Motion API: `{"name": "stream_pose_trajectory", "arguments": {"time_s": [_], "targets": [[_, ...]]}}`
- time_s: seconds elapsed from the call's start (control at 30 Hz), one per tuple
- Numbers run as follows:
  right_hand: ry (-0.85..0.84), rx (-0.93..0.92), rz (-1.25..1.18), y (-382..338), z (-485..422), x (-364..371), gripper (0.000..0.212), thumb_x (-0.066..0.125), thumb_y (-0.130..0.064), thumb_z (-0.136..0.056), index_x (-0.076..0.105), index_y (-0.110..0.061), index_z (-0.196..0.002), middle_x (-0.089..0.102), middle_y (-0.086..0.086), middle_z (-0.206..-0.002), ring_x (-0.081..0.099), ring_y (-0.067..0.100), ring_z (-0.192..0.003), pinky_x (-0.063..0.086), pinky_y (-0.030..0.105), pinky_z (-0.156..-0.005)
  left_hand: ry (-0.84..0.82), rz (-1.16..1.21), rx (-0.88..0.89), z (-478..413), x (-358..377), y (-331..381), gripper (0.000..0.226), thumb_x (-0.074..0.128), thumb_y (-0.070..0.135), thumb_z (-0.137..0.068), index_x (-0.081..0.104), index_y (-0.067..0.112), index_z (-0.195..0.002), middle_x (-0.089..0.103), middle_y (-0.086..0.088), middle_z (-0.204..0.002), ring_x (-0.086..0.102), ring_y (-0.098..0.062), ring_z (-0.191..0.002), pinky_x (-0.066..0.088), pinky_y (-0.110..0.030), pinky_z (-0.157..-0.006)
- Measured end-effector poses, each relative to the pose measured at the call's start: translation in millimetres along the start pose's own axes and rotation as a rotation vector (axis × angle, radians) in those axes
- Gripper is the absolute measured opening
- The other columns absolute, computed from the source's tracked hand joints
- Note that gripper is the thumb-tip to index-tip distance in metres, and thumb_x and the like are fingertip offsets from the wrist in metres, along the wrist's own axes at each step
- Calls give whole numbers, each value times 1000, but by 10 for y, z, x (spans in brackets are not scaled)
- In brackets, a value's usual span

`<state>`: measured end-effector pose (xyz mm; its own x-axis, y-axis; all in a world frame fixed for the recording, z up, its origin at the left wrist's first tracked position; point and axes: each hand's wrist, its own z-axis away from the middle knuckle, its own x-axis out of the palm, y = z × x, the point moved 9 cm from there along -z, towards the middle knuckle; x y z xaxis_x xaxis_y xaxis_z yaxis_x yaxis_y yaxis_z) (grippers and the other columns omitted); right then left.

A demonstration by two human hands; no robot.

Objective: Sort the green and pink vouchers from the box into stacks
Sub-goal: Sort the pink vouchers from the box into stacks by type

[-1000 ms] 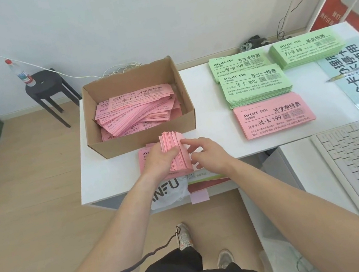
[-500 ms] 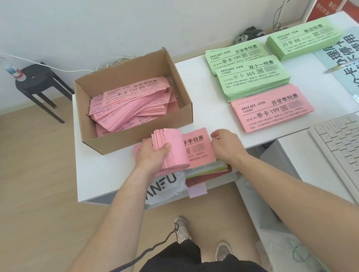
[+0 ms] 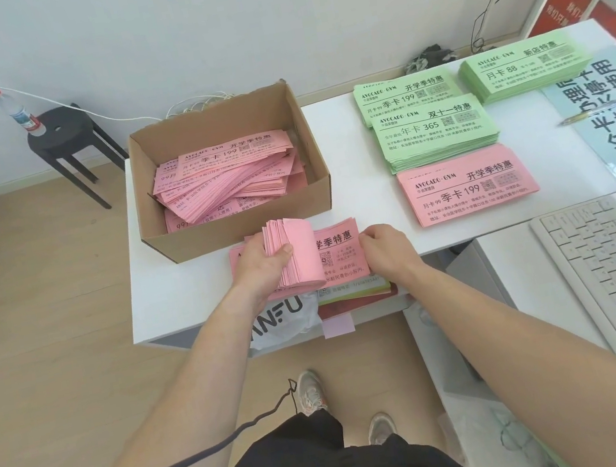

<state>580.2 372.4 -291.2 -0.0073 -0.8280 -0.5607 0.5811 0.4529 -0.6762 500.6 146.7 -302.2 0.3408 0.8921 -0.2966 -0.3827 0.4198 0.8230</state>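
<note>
The left hand (image 3: pixel 262 262) grips a thick bundle of pink vouchers (image 3: pixel 295 254), fingers curled round it. The right hand (image 3: pixel 385 250), fingers bent, pinches the edge of the pink stack (image 3: pixel 339 246) lying on the table (image 3: pixel 363 182).

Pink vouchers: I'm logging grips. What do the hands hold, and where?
Left hand grips the pink bundle around its left side, thumb across the front. Right hand pinches the right edge of the flat pink voucher.

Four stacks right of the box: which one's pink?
The frontmost stack, printed 季卡 199; the three behind it are all green.
</note>
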Motion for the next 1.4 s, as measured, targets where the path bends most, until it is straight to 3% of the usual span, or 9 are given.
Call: {"name": "stream_pose_trajectory", "arguments": {"time_s": [0.13, 0.23, 0.33, 0.47, 0.7, 0.9, 1.4], "targets": [[13, -2, 6, -13, -2, -31, 33, 35, -17, -100, 62, -4, -85, 71, 12, -89, 64, 28, -78, 46, 34, -63, -1, -5, 6, 9, 7, 33, 30, 63, 17, -98, 61, 16, -127, 71, -2, -117, 67, -23, -109, 51, -50, -102], [15, 11, -3, 6, -1, -45, 34, 36, -17, -98, 63, 0, -87, 72, 14, -89, 65, 30, -79, 50, 36, -67, -13, -14, -7, 15, 20, 46, 30, 62, 16, -98, 60, 16, -128, 70, -3, -118, 66, -24, -110, 50, -50, -103], [13, 9, 3, 15, -6, -46, 32, 38, -17, -98, 62, -3, -83, 72, 15, -90, 65, 32, -80, 51, 37, -69, -25, -36, -18, 2, 24, 32, 35, 65, 26, -94, 60, 19, -127, 70, -2, -120, 65, -25, -113, 49, -51, -103], [-6, 6, 9, 26, -14, -28, 30, 42, -18, -96, 67, -2, -91, 72, 11, -87, 63, 28, -77, 49, 35, -67, -45, -63, -3, -26, 28, 20, 29, 64, 26, -92, 62, 26, -121, 71, 0, -116, 66, -24, -110, 50, -51, -102], [-3, -4, 24, 17, -17, -27, 30, 43, -20, -97, 69, -5, -97, 71, 7, -89, 67, 29, -84, 47, 32, -66, -48, -69, 16, 24, 45, 93, 28, 59, 14, -99, 59, 20, -126, 69, -3, -119, 65, -24, -112, 50, -50, -102], [-1, -2, 32, 34, -38, -24, 31, 41, -20, -99, 69, -7, -101, 71, 7, -95, 68, 29, -87, 54, 37, -77, -60, -88, 14, 49, 54, 105, 33, 57, 13, -100, 57, 16, -133, 68, -3, -122, 63, -24, -113, 49, -50, -104], [-7, -7, 15, 1, -22, -29, 33, 40, -23, -101, 68, -7, -101, 72, 8, -98, 70, 30, -90, 59, 42, -82, -68, -95, 9, 65, 80, 106, 33, 52, 10, -102, 54, 16, -134, 65, -5, -122, 62, -24, -114, 47, -49, -105]]}}
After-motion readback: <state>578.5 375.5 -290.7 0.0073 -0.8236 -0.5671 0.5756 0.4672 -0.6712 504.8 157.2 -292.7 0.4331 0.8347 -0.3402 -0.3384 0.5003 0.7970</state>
